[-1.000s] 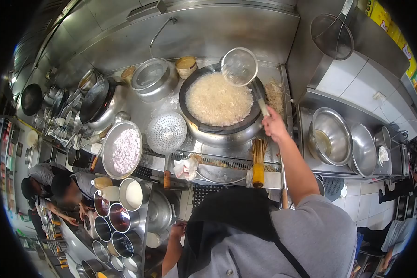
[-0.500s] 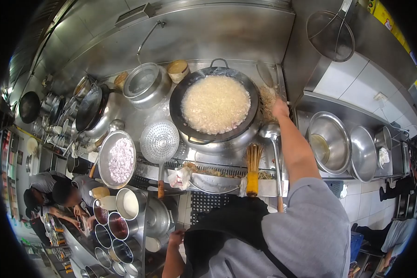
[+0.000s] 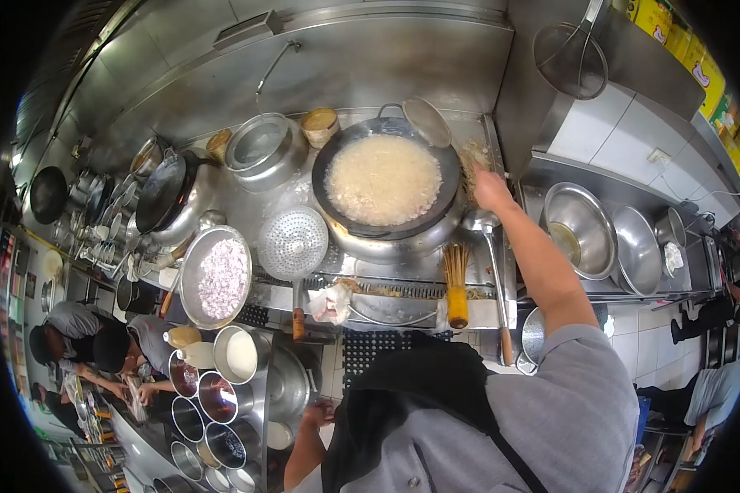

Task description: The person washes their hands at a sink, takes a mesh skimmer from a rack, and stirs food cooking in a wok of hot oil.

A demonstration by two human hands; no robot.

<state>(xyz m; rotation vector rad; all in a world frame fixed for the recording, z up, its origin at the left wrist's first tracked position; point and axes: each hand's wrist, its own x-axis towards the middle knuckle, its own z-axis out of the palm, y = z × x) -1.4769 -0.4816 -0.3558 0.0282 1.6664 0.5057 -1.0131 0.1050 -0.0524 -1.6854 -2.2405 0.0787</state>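
Observation:
My right hand (image 3: 492, 191) is closed around the handle of a round, flat skimmer (image 3: 427, 123), whose head hangs over the far right rim of the wok (image 3: 450, 191). Pale, bubbling liquid with small bits (image 3: 384, 179) fills much of the wok. Brownish crumbs (image 3: 474, 158) lie beside the wok, by my fingers. Low at my side, my left hand (image 3: 316, 413) is held with its fingers curled and partly hidden; I see nothing in it.
A perforated strainer (image 3: 293, 243), a bowl of chopped pinkish pieces (image 3: 219, 278) and a lidded pot (image 3: 263, 154) stand left of the wok. A bamboo brush (image 3: 456, 287) and ladle (image 3: 490, 238) lie in front. Metal bowls (image 3: 581, 230) sit right. Other people (image 3: 99, 345) work at left.
The skimmer head has swung left from beside the wok to over its far right rim. My right hand has shifted slightly, and the whole view has turned a little.

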